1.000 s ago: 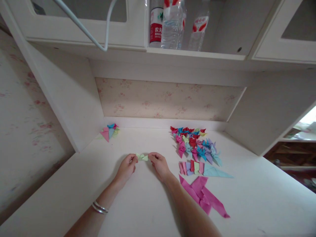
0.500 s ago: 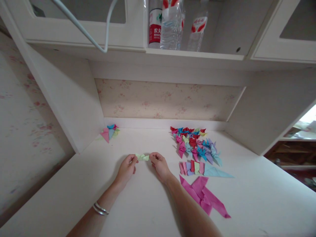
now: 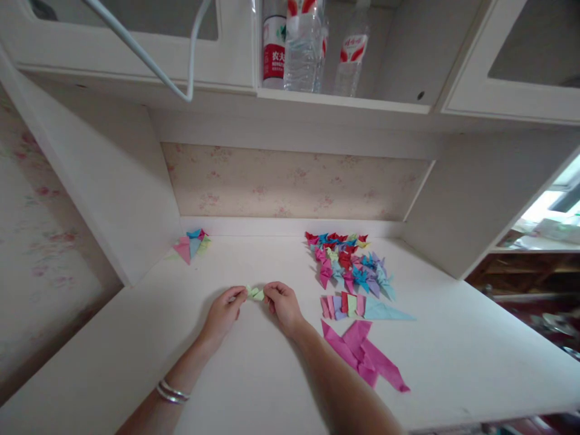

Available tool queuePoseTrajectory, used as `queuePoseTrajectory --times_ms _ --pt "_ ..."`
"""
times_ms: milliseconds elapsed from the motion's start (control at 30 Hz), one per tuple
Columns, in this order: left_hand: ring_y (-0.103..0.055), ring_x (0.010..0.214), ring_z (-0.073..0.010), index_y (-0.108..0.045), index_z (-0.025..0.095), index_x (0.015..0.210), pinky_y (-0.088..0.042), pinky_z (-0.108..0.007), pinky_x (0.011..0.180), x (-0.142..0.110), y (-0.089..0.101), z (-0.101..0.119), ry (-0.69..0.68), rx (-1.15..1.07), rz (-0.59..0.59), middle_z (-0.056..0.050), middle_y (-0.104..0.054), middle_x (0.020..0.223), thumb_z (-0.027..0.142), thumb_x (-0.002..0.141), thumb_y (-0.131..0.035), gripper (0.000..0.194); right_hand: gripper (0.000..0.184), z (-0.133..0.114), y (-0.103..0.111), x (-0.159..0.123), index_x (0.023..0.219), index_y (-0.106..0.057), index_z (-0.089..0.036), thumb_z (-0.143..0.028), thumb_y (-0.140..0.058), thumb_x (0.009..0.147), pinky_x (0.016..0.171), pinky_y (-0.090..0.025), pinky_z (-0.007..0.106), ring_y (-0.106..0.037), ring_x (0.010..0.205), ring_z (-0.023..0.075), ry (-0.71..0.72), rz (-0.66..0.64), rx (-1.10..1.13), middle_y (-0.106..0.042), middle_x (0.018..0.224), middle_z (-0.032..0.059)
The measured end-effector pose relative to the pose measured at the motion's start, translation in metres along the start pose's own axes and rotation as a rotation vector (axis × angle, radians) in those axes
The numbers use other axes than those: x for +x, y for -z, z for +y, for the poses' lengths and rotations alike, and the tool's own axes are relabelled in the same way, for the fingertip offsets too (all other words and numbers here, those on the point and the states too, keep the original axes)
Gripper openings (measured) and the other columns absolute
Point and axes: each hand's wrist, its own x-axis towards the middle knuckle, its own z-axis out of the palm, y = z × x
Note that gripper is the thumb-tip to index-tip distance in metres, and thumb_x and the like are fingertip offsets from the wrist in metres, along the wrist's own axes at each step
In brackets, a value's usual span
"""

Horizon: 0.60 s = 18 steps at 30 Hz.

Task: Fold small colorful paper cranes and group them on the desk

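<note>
A small folded piece of pale green paper [image 3: 255,294] is held between my two hands, just over the white desk. My left hand [image 3: 223,311] pinches its left end between thumb and fingers. At its right end, my right hand [image 3: 283,305] grips it the same way. The paper's middle shows creased, slightly raised folds; its ends are hidden by my fingertips. To the right of my right hand lies a large folded magenta paper piece [image 3: 362,350]. Above that is a row of small folded paper strips [image 3: 344,306] beside a light blue pointed paper [image 3: 387,310].
Many colourful folded paper figures [image 3: 347,263] cluster at the back right of the desk [image 3: 254,380]. A few folded papers [image 3: 193,243] lie at the back left. Overhead, a shelf holds plastic bottles [image 3: 303,51], and a white cable [image 3: 145,60] hangs at upper left.
My hands have drawn slightly closer together, and the green paper between them looks shorter and more bunched. The whole view has shifted a little; both hands keep their pinch.
</note>
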Motion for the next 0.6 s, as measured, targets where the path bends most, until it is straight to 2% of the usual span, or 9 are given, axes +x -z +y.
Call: queuePoseTrajectory --times_ms 100,167,233,300,367,433,533,600 --pt "-0.038 0.042 -0.0075 -0.065 0.015 0.099 -0.027 -0.021 0.041 0.002 0.001 -0.003 0.008 0.011 0.020 0.004 -0.055 0.061 0.054 0.075 -0.058 0.046 0.010 -0.009 -0.003 0.001 0.072 -0.062 -0.017 -0.026 -0.057 0.071 0.039 -0.027 0.021 -0.039 0.039 0.0074 -0.058 -0.051 -0.094 -0.056 0.054 -0.0045" --pt "-0.039 0.043 -0.0076 -0.065 0.016 0.100 -0.028 -0.021 0.041 0.002 0.000 -0.004 0.009 0.012 0.035 0.003 -0.058 0.065 0.053 0.075 -0.058 0.046 0.008 -0.023 -0.001 0.004 0.068 -0.060 -0.018 -0.023 -0.055 0.071 0.040 -0.032 0.021 -0.043 0.040 0.0083 -0.091 -0.100 -0.179 -0.057 0.053 -0.0038" --pt "-0.043 0.045 -0.0082 -0.066 0.016 0.101 -0.031 -0.021 0.042 0.002 -0.002 -0.005 0.010 0.019 0.032 0.000 -0.063 0.075 0.054 0.073 -0.058 0.048 0.008 -0.044 0.007 0.010 0.066 -0.059 -0.018 -0.020 -0.053 0.072 0.043 -0.037 0.021 -0.049 0.043 0.0092 -0.070 -0.132 -0.293 -0.059 0.055 -0.0032" --pt "-0.049 0.049 -0.0105 -0.068 0.016 0.099 -0.036 -0.022 0.044 0.002 -0.005 -0.005 0.011 0.041 0.022 -0.003 -0.067 0.081 0.057 0.071 -0.059 0.051 0.009 -0.070 0.024 0.021 0.069 -0.060 -0.019 -0.020 -0.053 0.074 0.047 -0.041 0.020 -0.054 0.048 0.0096 0.011 -0.152 -0.425 -0.061 0.059 -0.0028" --pt "-0.055 0.055 -0.0140 -0.069 0.016 0.096 -0.040 -0.024 0.048 0.002 -0.007 -0.005 0.013 0.082 0.011 -0.004 -0.068 0.080 0.059 0.071 -0.058 0.051 0.010 -0.098 0.051 0.036 0.075 -0.063 -0.019 -0.022 -0.053 0.076 0.052 -0.043 0.020 -0.058 0.054 0.0098 0.106 -0.156 -0.575 -0.065 0.066 -0.0022" --pt "-0.059 0.062 -0.0170 -0.070 0.017 0.094 -0.045 -0.026 0.054 0.003 -0.007 -0.006 0.012 0.137 -0.010 -0.005 -0.069 0.079 0.058 0.072 -0.057 0.049 0.015 -0.125 0.089 0.055 0.081 -0.066 -0.020 -0.025 -0.052 0.079 0.055 -0.044 0.019 -0.060 0.059 0.0101 0.179 -0.107 -0.744 -0.068 0.072 -0.0010" --pt "-0.062 0.076 -0.0199 -0.070 0.019 0.091 -0.049 -0.030 0.070 0.004 -0.008 -0.009 -0.014 0.224 -0.061 -0.004 -0.070 0.085 0.054 0.075 -0.054 0.042 0.022 -0.157 0.163 0.083 0.089 -0.069 -0.021 -0.031 -0.050 0.083 0.060 -0.044 0.020 -0.062 0.065 0.0115 0.211 0.121 -1.040 -0.070 0.076 0.0004" --pt "-0.063 0.083 -0.0208 -0.069 0.020 0.091 -0.048 -0.031 0.078 0.004 -0.008 -0.011 -0.020 0.268 -0.086 -0.004 -0.071 0.089 0.052 0.078 -0.053 0.039 0.025 -0.171 0.216 0.097 0.094 -0.071 -0.023 -0.033 -0.049 0.083 0.062 -0.044 0.019 -0.064 0.069 0.0115 0.115 0.366 -1.223 -0.072 0.078 -0.0003"
